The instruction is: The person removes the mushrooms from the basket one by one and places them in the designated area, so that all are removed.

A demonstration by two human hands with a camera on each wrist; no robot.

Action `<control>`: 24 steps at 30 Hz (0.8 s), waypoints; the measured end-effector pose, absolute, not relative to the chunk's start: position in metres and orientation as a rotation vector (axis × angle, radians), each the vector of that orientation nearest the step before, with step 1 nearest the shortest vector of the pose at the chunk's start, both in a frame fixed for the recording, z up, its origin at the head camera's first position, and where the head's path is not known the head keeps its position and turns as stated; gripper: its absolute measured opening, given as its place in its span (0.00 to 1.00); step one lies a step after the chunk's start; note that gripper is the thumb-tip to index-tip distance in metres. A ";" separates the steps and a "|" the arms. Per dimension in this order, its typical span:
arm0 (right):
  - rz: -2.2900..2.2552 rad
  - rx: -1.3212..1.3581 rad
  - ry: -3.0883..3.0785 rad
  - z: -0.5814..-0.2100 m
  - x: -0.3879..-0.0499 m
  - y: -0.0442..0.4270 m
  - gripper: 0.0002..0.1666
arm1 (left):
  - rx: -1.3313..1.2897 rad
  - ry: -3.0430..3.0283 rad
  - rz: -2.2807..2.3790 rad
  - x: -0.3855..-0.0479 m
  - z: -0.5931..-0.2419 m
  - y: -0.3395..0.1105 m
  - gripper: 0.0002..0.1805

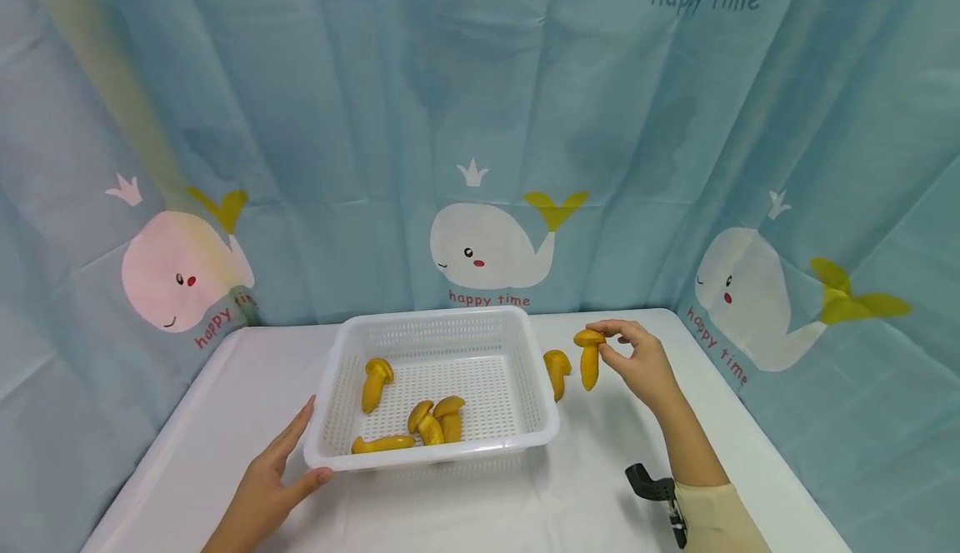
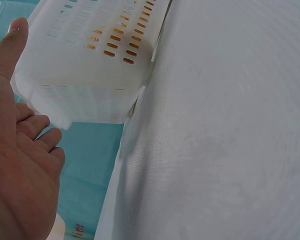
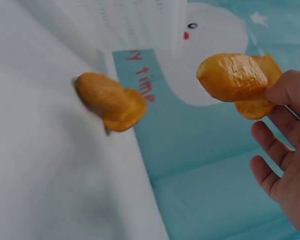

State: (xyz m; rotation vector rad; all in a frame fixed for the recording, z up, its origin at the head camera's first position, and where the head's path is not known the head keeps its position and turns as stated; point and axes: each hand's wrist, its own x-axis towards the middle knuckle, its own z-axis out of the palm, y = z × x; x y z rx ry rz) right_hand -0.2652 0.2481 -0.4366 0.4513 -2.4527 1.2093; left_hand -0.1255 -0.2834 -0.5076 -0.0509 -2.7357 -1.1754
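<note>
My right hand [image 1: 637,361] pinches a yellow-brown mushroom [image 1: 590,361] by its cap, the stem hanging down above the table, right of the basket. In the right wrist view the held mushroom [image 3: 235,80] shows its stem end toward the camera. Another mushroom [image 1: 557,372] lies on the table against the basket's right side. Several mushrooms lie inside the white perforated basket [image 1: 536,430], among them one mushroom [image 1: 375,385] at the left. At the basket's front left corner is my left hand [image 1: 266,482], thumb and fingers spread, holding nothing; whether it touches the rim I cannot tell.
The white-covered table [image 1: 420,520] extends around the basket. A light blue curtain [image 1: 360,120] with whale prints hangs behind and along both sides. On the right wrist sits a black device [image 1: 652,486].
</note>
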 end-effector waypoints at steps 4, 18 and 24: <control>1.231 0.395 -2.480 -0.449 -0.274 0.255 0.16 | -0.077 -2.714 -1.182 -0.125 -0.507 -0.283 0.56; 1.219 0.231 -2.644 -0.504 -0.306 0.275 0.16 | -0.061 -2.725 -1.189 -0.123 -0.504 -0.282 0.57; 1.231 0.194 -2.692 -0.517 -0.312 0.279 0.16 | -0.078 -2.712 -1.220 -0.123 -0.506 -0.283 0.56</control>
